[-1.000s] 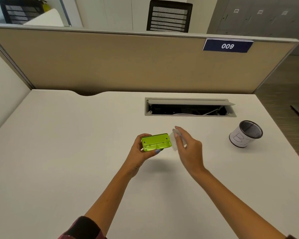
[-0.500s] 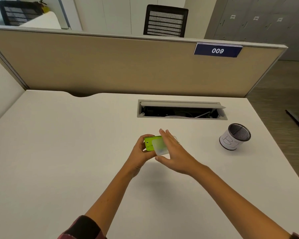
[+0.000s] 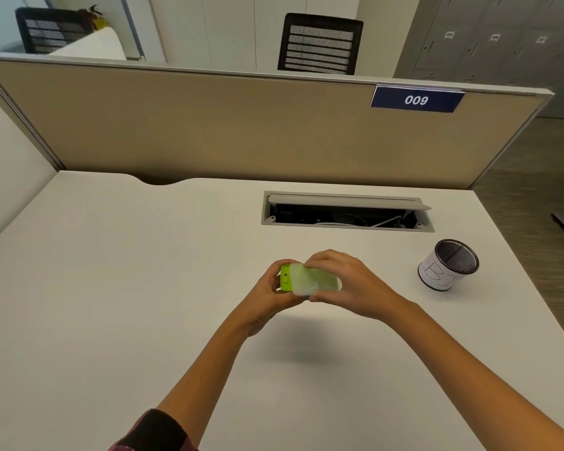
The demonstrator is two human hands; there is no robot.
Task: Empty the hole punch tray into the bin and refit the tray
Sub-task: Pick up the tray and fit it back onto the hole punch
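A lime green hole punch [image 3: 285,278] is held above the desk with its underside facing up. My left hand [image 3: 267,296] grips it from the left and below. A translucent whitish tray [image 3: 315,279] lies over most of the green underside, leaving only the left end bare. My right hand [image 3: 349,283] holds the tray at its right end, thumb below and fingers on top. The bin [image 3: 448,265], a small black mesh cup with a white paper wrap, stands on the desk to the right, apart from both hands.
An open cable hatch [image 3: 345,212] is set into the white desk [image 3: 111,304] behind my hands. A beige partition [image 3: 209,131] with a "009" sign closes the far edge. The desk's right edge drops to the floor just past the bin.
My right hand brought the tray from beside the punch onto its underside. The tray now covers most of the green base. The left hand kept its hold.
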